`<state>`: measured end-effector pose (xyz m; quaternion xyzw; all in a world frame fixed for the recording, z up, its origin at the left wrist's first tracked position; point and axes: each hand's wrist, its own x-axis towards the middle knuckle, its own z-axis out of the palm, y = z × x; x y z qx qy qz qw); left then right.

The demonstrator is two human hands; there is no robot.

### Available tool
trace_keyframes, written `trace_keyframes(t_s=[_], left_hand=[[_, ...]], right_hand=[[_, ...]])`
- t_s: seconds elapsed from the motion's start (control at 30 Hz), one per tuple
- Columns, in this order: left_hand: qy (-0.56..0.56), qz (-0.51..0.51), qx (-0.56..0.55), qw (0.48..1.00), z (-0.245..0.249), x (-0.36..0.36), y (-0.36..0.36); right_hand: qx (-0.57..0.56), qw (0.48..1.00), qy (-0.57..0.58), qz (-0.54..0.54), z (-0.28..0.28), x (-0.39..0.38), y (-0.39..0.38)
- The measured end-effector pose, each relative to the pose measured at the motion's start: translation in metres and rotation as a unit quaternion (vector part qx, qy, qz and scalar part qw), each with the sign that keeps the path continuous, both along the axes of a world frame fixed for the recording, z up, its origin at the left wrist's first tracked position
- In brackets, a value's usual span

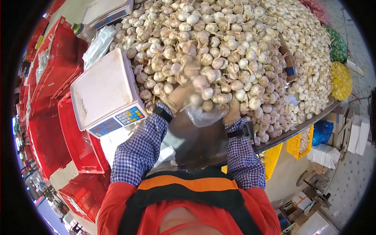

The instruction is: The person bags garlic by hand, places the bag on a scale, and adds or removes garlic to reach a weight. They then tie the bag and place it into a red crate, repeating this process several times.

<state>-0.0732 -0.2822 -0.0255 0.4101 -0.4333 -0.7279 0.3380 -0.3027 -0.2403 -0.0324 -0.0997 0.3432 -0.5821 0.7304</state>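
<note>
A large heap of garlic bulbs (219, 51) covers the table in front of me. My left hand (181, 97) reaches into its near edge, smeared by motion; several blurred bulbs lie at its fingers, and I cannot make out its grip. A clear plastic bag (203, 117) lies at the near side of the heap, between my hands, with bulbs at its mouth. My right hand (233, 112) is at the bag's right edge and seems to grip it, its fingertips partly hidden among the bulbs.
A digital scale (103, 88) stands left of the heap, a second scale (105, 11) behind it. Plastic bags (98, 47) and a bottle (83, 31) lie between them. Red crates (80, 137) line the left. Yellow crates (299, 143) sit below the table's right edge; net sacks (340, 80) stand beyond.
</note>
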Motion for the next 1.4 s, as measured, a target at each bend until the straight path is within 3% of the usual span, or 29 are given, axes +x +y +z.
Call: trace_keyframes(t_s=[0.07,0.13,0.2,0.27,0.33,0.4,0.47,0.53,0.6,0.67,0.7,0.73,0.8,0.87,0.93,1.0,1.03,1.07,1.13,1.17,1.23,1.27,1.33,1.37,1.4], left_hand=[[0.046,0.005,0.065,0.997,0.013,-0.007,-0.004],[0.015,-0.008,0.07,0.997,0.021,0.003,0.005],[-0.016,-0.033,0.098,0.995,0.012,0.016,0.016],[-0.049,0.023,0.063,0.997,0.027,0.017,0.034],[-0.115,0.091,0.178,0.973,0.066,0.035,0.052],[-0.071,0.115,0.142,0.981,0.086,0.056,0.07],[0.052,0.226,0.003,0.973,0.094,0.08,0.083],[0.05,0.251,-0.021,0.966,0.119,0.116,0.086],[-0.034,0.33,-0.056,0.942,0.145,0.155,0.09],[-0.039,0.336,-0.103,0.935,0.176,0.187,0.095],[-0.049,0.393,-0.14,0.907,0.184,0.201,0.094],[-0.058,0.447,-0.177,0.875,0.189,0.216,0.093],[-0.079,0.488,-0.192,0.848,0.182,0.258,0.09],[-0.09,0.518,-0.228,0.819,0.178,0.281,0.085],[-0.172,0.469,-0.178,0.848,0.158,0.313,0.091],[-0.158,0.449,-0.134,0.869,0.144,0.327,0.092],[-0.174,0.429,-0.117,0.879,0.139,0.337,0.096],[-0.193,0.411,-0.097,0.886,0.134,0.346,0.1],[-0.213,0.4,-0.079,0.888,0.129,0.354,0.104],[-0.203,0.397,-0.095,0.89,0.122,0.357,0.105],[-0.177,0.403,-0.114,0.89,0.119,0.357,0.102],[-0.179,0.406,-0.114,0.889,0.118,0.355,0.101],[-0.179,0.419,-0.14,0.879,0.115,0.36,0.099],[-0.252,0.407,-0.178,0.86,0.115,0.365,0.097],[-0.221,0.412,-0.177,0.866,0.111,0.366,0.101]], right_hand=[[0.042,0.999,0.003,0.03,-0.001,-0.002,-0.004],[0.087,0.988,0.011,0.125,0.006,-0.005,0.001],[0.104,0.984,0.064,0.128,0.031,0.003,0.014],[0.042,0.956,0.18,0.229,0.039,0.004,0.027],[0.068,0.952,0.23,0.192,0.06,0.014,0.041],[0.055,0.944,0.275,0.173,0.089,0.026,0.05],[0.037,0.939,0.296,0.172,0.119,0.043,0.047],[-0.034,0.934,0.312,0.172,0.151,0.064,0.039],[-0.075,0.935,0.295,0.18,0.172,0.095,0.026],[-0.11,0.923,0.322,0.181,0.184,0.132,0.007],[-0.272,0.875,0.375,0.138,0.174,0.154,-0.008],[-0.283,0.874,0.368,0.144,0.169,0.176,-0.021],[-0.371,0.746,0.526,0.173,0.159,0.213,-0.039],[-0.37,0.735,0.543,0.167,0.127,0.238,-0.049],[-0.367,0.711,0.579,0.159,0.086,0.252,-0.055],[-0.367,0.681,0.616,0.151,0.068,0.25,-0.059],[-0.335,0.701,0.611,0.153,0.088,0.23,-0.041],[-0.374,0.673,0.632,0.087,0.089,0.208,-0.027],[-0.244,0.57,0.765,0.172,0.086,0.169,0.006],[-0.244,0.57,0.765,0.176,0.076,0.166,0.024],[-0.266,0.485,0.816,0.17,0.051,0.161,0.043],[-0.269,0.486,0.814,0.171,0.043,0.161,0.046],[-0.263,0.543,0.777,0.178,0.03,0.163,0.049],[-0.255,0.577,0.754,0.183,0.03,0.164,0.05],[-0.27,0.578,0.746,0.193,0.03,0.164,0.052]])
